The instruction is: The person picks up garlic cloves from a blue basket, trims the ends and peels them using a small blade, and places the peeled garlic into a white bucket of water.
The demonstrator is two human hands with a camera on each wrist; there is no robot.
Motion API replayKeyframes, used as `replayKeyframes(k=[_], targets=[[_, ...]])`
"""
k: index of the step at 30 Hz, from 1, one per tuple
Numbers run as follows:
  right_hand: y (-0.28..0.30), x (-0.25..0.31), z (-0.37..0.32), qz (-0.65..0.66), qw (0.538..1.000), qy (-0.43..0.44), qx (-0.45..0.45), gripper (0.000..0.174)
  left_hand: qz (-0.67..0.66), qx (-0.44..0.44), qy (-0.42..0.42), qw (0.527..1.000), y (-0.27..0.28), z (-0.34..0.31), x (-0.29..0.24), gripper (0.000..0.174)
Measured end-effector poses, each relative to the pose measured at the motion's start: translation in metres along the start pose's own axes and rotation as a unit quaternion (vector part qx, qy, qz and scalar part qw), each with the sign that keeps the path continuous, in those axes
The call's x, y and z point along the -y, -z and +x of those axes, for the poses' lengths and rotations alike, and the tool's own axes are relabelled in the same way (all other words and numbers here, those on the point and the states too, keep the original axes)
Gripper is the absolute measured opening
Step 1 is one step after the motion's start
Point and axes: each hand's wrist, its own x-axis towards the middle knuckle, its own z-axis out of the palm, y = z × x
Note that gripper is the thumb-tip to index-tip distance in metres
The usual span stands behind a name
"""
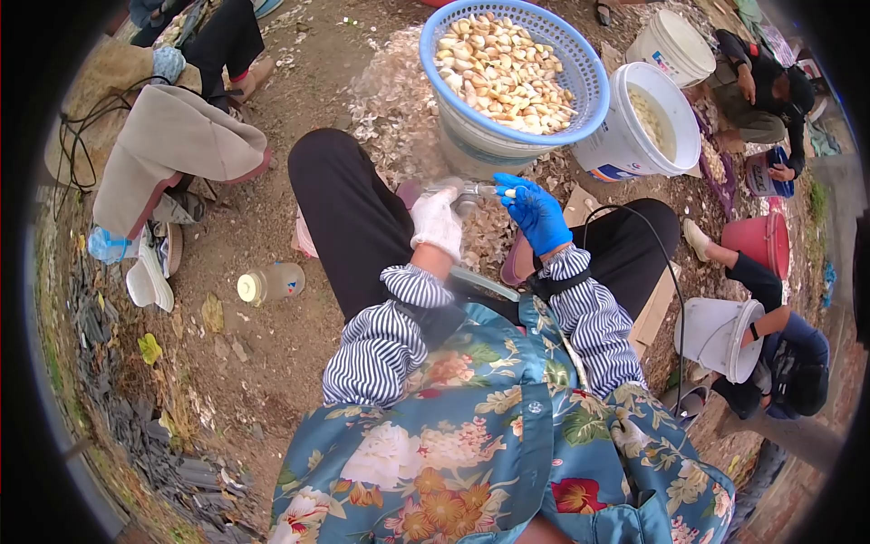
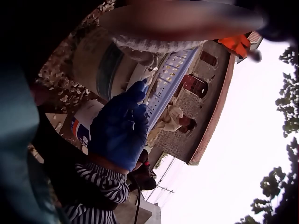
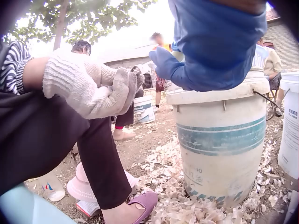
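My left hand (image 1: 439, 220), in a white knit glove, has its fingers curled and pinches a thin, shiny, metallic-looking tool (image 1: 477, 189) whose exact kind I cannot tell. Close by on the right, my right hand (image 1: 536, 218) wears a blue rubber glove and pinches a pale garlic clove (image 1: 510, 192) between thumb and fingertips. Both hands meet above my lap, just short of a blue perforated basket (image 1: 424, 68) heaped with garlic cloves (image 1: 503, 72). In the right wrist view the white glove (image 3: 88, 86) shows its bent fingers.
The basket sits on a white bucket (image 3: 222, 154). Beside it stands another white bucket (image 1: 605, 136) with peeled cloves inside. Papery garlic skins (image 1: 394, 91) cover the ground. A plastic bottle (image 1: 272, 284) lies at left; people sit around, with a red bucket (image 1: 757, 243) at right.
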Motion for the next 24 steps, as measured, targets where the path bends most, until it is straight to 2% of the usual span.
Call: replayKeyframes(k=[5,8,11,15,18,21,24], targets=[[0.001,0.003,0.001,-0.012,1.000,0.015,0.001,0.037,0.058,-0.078,-0.041,0.994,-0.004,-0.005,-0.003,0.012],[-0.001,0.001,0.002,-0.043,0.998,0.035,-0.009,0.034,0.134,-0.058,-0.061,0.987,-0.006,-0.004,-0.002,0.012],[-0.007,-0.001,0.000,-0.084,0.995,0.056,-0.020,0.036,0.139,-0.018,0.034,0.989,-0.021,-0.018,-0.009,0.014],[-0.008,-0.005,0.001,-0.139,0.988,0.060,-0.031,0.038,0.124,0.061,0.065,0.988,-0.028,-0.024,-0.010,0.015],[-0.011,-0.007,0.002,-0.150,0.984,0.082,-0.040,0.040,0.142,0.087,0.066,0.984,-0.025,-0.025,-0.006,0.018],[-0.022,-0.006,0.000,-0.155,0.978,0.103,-0.093,0.044,0.173,0.094,0.035,0.980,-0.025,-0.024,-0.001,0.020],[-0.023,-0.003,0.000,-0.158,0.980,0.089,-0.087,0.046,0.205,0.086,0.043,0.974,-0.028,-0.029,-0.003,0.017]])
